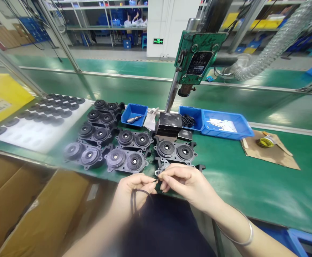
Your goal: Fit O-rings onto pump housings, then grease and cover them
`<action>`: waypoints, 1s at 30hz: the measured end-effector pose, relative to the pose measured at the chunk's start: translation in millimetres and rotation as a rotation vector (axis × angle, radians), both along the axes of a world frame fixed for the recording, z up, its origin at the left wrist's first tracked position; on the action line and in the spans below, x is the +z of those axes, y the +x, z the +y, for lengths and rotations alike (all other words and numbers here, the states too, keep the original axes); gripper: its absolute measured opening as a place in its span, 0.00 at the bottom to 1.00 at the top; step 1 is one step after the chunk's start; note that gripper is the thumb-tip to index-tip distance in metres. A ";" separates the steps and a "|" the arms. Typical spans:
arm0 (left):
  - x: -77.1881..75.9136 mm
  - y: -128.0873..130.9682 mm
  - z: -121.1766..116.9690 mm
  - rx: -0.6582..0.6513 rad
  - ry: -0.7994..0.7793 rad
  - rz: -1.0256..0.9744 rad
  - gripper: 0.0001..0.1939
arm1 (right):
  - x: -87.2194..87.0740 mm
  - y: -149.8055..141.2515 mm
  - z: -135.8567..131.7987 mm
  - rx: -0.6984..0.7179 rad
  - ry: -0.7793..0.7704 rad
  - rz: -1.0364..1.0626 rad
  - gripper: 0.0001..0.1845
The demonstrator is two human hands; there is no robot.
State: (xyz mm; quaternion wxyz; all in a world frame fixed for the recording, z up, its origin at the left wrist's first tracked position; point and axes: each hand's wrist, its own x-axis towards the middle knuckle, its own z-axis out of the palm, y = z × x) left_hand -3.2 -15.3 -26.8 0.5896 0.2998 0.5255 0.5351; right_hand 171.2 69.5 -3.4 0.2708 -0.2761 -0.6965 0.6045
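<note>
My left hand [137, 189] is closed in a pinch on a thin black rubber ring [133, 202], with part of the loop hanging below the fingers. Fingertips of my right hand [185, 180] meet it at the same black strand, pinched closed. Behind my right hand a black twin-disc housing [164, 166] is mostly hidden. Just beyond lies another black housing [176, 151] with two round discs. More such housings [127, 160] stand to the left on the green bench.
A green press head [194, 59] overhangs a black block [170, 121]. Blue bins hold black rings [188, 120], white pieces [221, 125] and a screwdriver [134, 119]. Black discs [49, 110] cover a white sheet at left. Cardboard [270, 150] bears a yellow container. Boxes [43, 210] stand lower left.
</note>
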 end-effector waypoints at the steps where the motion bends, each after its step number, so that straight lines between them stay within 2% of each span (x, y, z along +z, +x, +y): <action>1: -0.4 -0.4 -0.6 -0.005 -0.003 0.015 0.08 | 0.2 -0.3 -0.3 -0.009 0.075 -0.022 0.09; 4: -0.9 -0.8 -2.8 -0.044 0.004 0.066 0.08 | 0.2 -1.9 -1.2 -0.046 0.261 -0.072 0.05; 6: -0.6 -0.8 -4.1 -0.050 0.024 0.103 0.08 | -0.1 -3.3 -1.4 -0.053 0.275 -0.086 0.03; 9: 1.2 -0.6 -4.5 -0.053 0.041 0.127 0.09 | 0.3 -4.4 -0.9 -0.011 0.147 -0.082 0.07; 13: 3.4 -1.6 -4.0 -0.065 0.013 0.010 0.12 | 2.2 -4.1 0.9 0.062 -0.129 -0.012 0.15; 18: 0.3 -5.5 -5.4 -0.057 -0.107 -0.061 0.17 | 1.0 -3.3 4.8 0.063 -0.221 -0.005 0.18; 20: -0.2 -6.0 -5.5 -0.042 -0.116 -0.050 0.18 | 0.6 -3.1 5.4 0.028 -0.158 -0.006 0.18; 26: 3.7 -3.2 -3.8 -0.054 -0.026 0.101 0.15 | 2.2 -3.7 1.1 -0.046 0.268 -0.064 0.07; 28: 5.1 -2.7 -3.8 -0.066 0.016 0.186 0.14 | 2.2 -4.1 0.0 -0.040 0.330 -0.082 0.06; 30: 6.8 -2.5 -3.8 -0.069 0.057 0.261 0.13 | 2.1 -4.1 -0.2 -0.014 0.294 -0.087 0.09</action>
